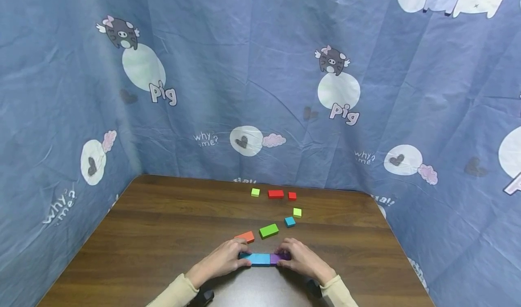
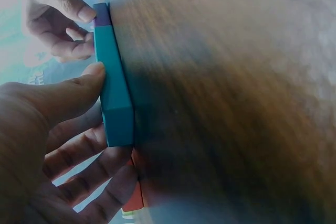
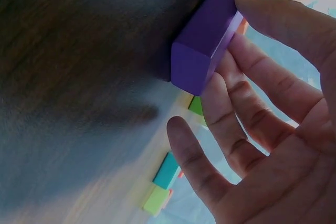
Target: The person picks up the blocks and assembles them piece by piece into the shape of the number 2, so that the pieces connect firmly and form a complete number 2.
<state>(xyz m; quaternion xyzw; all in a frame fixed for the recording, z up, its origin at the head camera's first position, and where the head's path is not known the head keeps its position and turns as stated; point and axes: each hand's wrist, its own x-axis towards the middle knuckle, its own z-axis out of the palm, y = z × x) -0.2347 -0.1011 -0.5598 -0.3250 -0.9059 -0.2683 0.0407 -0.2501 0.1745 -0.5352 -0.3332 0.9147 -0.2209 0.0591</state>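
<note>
A light-blue block [image 1: 259, 259] and a purple block [image 1: 275, 258] lie end to end in a row on the wooden table. My left hand [image 1: 228, 258] grips the blue block near its outer end, thumb on the near side and fingers on the far side. The purple block [image 3: 210, 35] is pinched by my right hand [image 1: 300, 258], with the thumb on one long face and fingertips on the opposite one; the little finger stands away from it. In the left wrist view, the blue block [image 2: 113, 72] meets the purple one end to end.
Beyond the hands lie an orange block [image 1: 246, 237], a green block [image 1: 269, 231], a small blue block [image 1: 290, 222] and a yellow-green block [image 1: 297, 212]. Near the table's back edge are another yellow-green block [image 1: 255, 192] and two red ones [image 1: 276, 194]. A patterned blue curtain [image 1: 244, 94] hangs behind.
</note>
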